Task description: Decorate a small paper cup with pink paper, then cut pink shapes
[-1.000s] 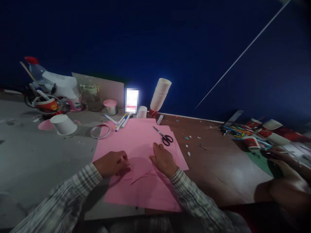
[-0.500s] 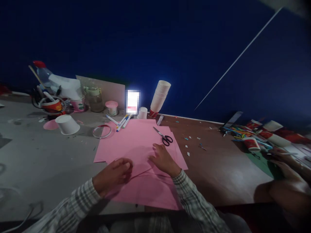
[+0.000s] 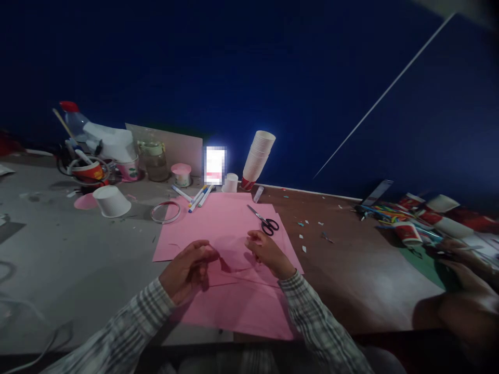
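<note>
Pink paper sheets (image 3: pixel 218 218) lie overlapping in front of me. My left hand (image 3: pixel 189 267) is over their left-middle part, with thumb and fingers closed on a thin pink piece of paper (image 3: pixel 226 266) whose edge stands up slightly. My right hand (image 3: pixel 267 252) hovers close over the sheets to the right, its fingers bent and a little apart, with nothing plainly held. Just beyond it, black-handled scissors (image 3: pixel 267 223) rest on the paper. Several markers (image 3: pixel 198 199) lie at the paper's far edge, and a ring of tape (image 3: pixel 166 212) overlaps its left edge.
A white cup (image 3: pixel 112 201) lies tipped at the left, near a jar (image 3: pixel 155 163) and a pen holder (image 3: pixel 89 172). Stacked paper cups (image 3: pixel 259 156) lean at the back beside a bright blurred screen (image 3: pixel 214 165). At right are paper scraps, cups and another person's hands (image 3: pixel 460 259).
My left hand has moved slightly right and up, and the paper edge beside it has lifted. My right hand's fingers have curled in more. The whole view has shifted slightly.
</note>
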`<action>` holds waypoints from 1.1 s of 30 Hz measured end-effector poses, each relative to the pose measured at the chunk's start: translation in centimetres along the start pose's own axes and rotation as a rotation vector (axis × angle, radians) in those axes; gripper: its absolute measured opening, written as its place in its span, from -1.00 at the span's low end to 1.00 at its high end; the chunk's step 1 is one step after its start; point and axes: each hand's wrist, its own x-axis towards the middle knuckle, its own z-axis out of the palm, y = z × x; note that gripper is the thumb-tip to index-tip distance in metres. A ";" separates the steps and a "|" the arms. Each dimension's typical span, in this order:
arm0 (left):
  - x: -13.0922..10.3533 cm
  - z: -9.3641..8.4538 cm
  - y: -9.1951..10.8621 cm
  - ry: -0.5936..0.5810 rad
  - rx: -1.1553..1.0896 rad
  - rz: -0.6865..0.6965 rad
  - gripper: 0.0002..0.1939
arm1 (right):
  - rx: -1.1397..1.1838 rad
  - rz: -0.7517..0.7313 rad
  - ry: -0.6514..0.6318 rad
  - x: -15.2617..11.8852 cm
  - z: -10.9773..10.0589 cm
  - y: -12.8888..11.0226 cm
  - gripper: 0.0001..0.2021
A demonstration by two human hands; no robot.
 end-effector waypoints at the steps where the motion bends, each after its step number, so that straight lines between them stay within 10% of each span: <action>1: 0.2 0.1 0.1 -0.006 -0.001 -0.003 -0.69 | 0.008 0.001 -0.018 0.0 -0.1 -0.1 -0.58; 14: 3.5 0.7 0.0 0.105 0.510 0.226 -0.58 | 0.043 -0.097 -0.066 0.1 -0.6 0.2 -0.64; 20: 2.6 -0.4 0.6 0.059 0.486 0.418 -0.44 | 0.141 -0.104 0.150 0.5 -1.8 0.4 -0.56; 33: 3.6 1.4 0.9 -0.036 0.261 0.499 -0.67 | 0.625 -0.060 -0.063 0.7 1.5 -2.2 -0.57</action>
